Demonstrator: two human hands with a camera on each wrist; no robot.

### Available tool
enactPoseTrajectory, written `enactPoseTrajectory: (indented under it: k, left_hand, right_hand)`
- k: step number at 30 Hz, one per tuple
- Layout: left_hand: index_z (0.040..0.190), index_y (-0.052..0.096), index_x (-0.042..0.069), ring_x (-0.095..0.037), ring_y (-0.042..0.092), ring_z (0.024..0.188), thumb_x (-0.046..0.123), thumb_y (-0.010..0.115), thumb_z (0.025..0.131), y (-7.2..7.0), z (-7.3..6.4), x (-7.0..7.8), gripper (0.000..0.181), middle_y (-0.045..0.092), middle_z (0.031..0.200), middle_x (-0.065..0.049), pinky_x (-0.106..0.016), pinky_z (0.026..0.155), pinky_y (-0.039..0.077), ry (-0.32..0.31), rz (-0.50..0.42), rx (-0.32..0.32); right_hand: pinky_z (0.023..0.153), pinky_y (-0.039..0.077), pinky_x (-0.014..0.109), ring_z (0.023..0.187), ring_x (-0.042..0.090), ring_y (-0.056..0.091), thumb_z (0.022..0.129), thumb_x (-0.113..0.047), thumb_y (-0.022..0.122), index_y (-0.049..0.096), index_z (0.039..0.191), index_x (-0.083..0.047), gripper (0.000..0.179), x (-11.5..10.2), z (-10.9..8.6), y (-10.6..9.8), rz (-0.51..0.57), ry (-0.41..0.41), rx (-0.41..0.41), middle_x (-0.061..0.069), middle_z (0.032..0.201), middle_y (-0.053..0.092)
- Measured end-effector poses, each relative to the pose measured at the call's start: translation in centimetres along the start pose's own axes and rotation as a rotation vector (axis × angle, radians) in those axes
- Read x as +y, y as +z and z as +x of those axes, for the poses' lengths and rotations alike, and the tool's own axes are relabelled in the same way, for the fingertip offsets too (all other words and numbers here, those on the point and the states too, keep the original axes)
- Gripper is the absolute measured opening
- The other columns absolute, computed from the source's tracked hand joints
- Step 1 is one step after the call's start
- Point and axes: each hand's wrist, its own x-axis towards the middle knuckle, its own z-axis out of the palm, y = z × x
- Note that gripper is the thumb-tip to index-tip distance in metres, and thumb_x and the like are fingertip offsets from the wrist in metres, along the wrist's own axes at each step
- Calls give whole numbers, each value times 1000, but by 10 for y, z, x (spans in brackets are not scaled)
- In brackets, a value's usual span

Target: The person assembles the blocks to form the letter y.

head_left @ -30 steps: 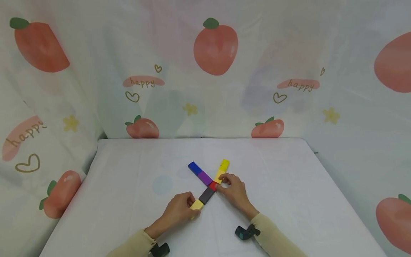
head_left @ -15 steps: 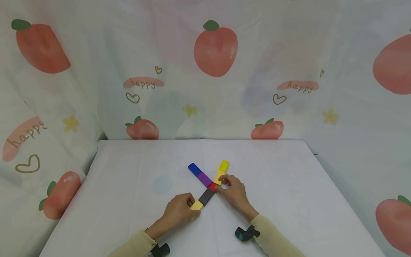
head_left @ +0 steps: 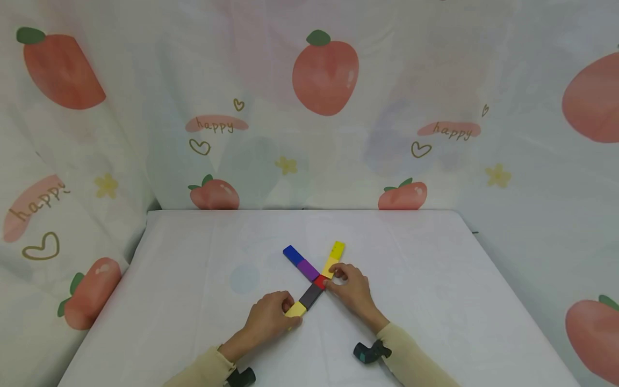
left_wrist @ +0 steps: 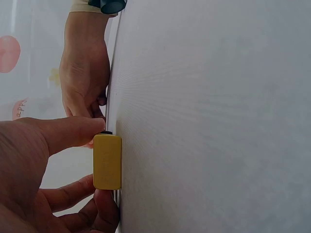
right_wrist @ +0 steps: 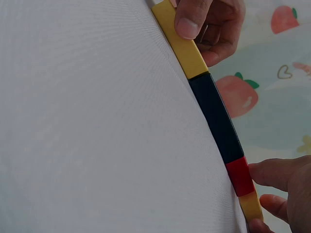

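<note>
In the head view, small bars on the white table form a branching shape. My left hand (head_left: 268,317) pinches the pale yellow block (head_left: 296,309) at the near end between thumb and fingers; its end face fronts the left wrist view. A black block (head_left: 311,296) adjoins it, then a red block (head_left: 320,281). My right hand (head_left: 354,287) has its thumb at the red block and curled fingers over a second pale yellow block (right_wrist: 250,206) beyond it. A bright yellow block (head_left: 338,249) extends that arm. Purple (head_left: 308,270) and blue (head_left: 293,255) blocks branch to the left.
The white-covered table (head_left: 203,258) has its back edge against a curtain (head_left: 271,80) printed with fruit, hearts and flowers. Dark cameras sit on both wrists, one being the right wrist camera (head_left: 369,352). White tabletop lies around the blocks.
</note>
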Motion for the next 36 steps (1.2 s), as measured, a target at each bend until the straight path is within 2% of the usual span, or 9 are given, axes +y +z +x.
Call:
enactPoseTrajectory:
  k: [7, 21, 36]
  left_hand:
    - [93, 67, 15, -6, 48, 66, 35, 83, 73, 1, 1, -3, 32, 60, 75, 10, -22, 57, 37, 11, -4, 2]
    - [99, 69, 16, -8, 47, 65, 36, 82, 74, 2, 3, -1, 35, 56, 72, 9, -22, 55, 35, -9, 23, -7]
    - [95, 67, 15, -6, 45, 63, 39, 81, 75, 5, 4, -1, 34, 52, 69, 10, -22, 54, 33, 20, 43, 21]
  right_hand:
    - [83, 32, 38, 91, 19, 51, 80, -29, 79, 68, 104, -20, 28, 0, 0, 0, 4, -4, 12, 0, 95, 62]
    - [82, 32, 38, 92, 18, 52, 80, -30, 79, 68, 105, -20, 29, -1, 0, 0, 3, -23, 13, 0, 95, 62]
    - [82, 32, 38, 91, 19, 52, 81, -29, 79, 68, 105, -19, 29, 3, -1, 2, -6, -28, 15, 0, 94, 63]
